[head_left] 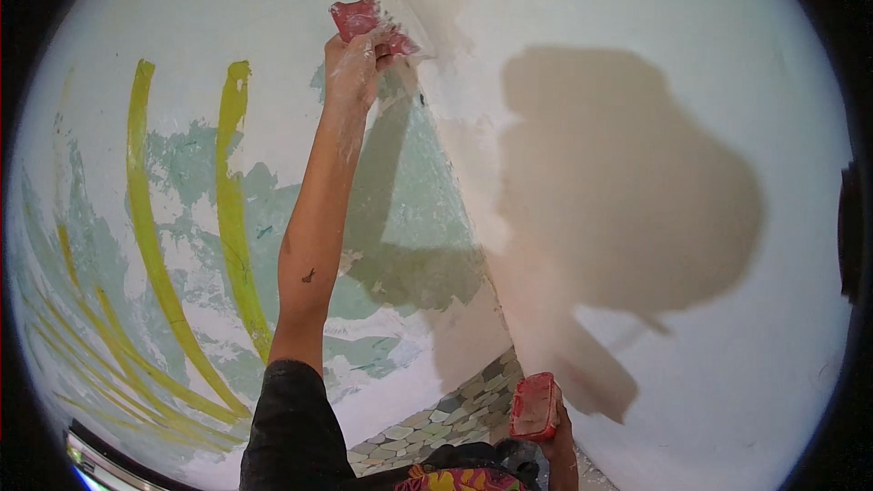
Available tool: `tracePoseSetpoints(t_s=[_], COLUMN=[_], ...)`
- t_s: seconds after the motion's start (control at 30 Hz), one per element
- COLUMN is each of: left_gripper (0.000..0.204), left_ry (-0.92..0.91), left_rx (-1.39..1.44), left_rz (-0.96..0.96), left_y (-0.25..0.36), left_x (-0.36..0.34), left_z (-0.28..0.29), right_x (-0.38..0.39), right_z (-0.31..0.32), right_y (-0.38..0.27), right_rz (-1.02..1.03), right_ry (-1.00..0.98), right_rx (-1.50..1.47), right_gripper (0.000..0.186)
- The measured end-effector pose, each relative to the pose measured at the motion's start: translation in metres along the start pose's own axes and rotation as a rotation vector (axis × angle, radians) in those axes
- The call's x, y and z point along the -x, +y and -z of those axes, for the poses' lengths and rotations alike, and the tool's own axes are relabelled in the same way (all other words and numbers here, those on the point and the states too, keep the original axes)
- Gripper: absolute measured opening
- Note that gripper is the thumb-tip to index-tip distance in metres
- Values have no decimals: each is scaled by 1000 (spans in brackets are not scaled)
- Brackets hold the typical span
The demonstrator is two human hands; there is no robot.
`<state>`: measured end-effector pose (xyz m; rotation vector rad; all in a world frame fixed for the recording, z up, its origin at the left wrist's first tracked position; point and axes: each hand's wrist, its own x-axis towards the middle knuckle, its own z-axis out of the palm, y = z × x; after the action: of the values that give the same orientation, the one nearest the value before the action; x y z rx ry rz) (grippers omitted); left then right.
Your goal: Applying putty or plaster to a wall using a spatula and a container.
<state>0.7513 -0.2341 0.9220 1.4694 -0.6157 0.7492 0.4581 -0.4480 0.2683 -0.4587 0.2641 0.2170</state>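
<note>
My left arm reaches up along the painted wall (382, 209). At its end, my left hand (350, 73) is closed around a red putty spreader (356, 18) smeared with white filler. The spreader lies against the wall close to the corner where two walls meet. Low on the right, my right hand (559, 436) grips a small red rectangular tub (534, 407) from its far side and below. Pale, pinkish-grey material shows on the tub's top. Most of the right hand's fingers are hidden behind it.
Green-yellow painted stripes (235, 155) curve down the left wall among patches of white filler and pale green. A smooth white wall (773, 355) rises on the right, carrying a large shadow. Stone-patterned flooring (455, 414) lies below. A dark object (850, 232) stands at the right rim.
</note>
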Motion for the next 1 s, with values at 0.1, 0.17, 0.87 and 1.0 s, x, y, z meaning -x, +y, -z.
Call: tracePoseSetpoints(t_s=[0.1,0.17,0.87,1.0], left_gripper=[19,18,15,10], left_ry=[-70,19,48,146], left_rx=[96,60,-52,-215], left_rz=[43,-94,-241,-273], left_y=[8,11,13,-17], left_x=[12,10,-6,-48], left_z=[-4,2,4,24], right_x=[-14,-17,-34,-27], right_z=[9,4,1,-3], right_y=[8,14,43,40], right_rz=[-48,-75,-123,-83], right_ry=[-21,-52,-90,-82], right_rx=[57,38,-67,-57], right_gripper=[62,62,66,68])
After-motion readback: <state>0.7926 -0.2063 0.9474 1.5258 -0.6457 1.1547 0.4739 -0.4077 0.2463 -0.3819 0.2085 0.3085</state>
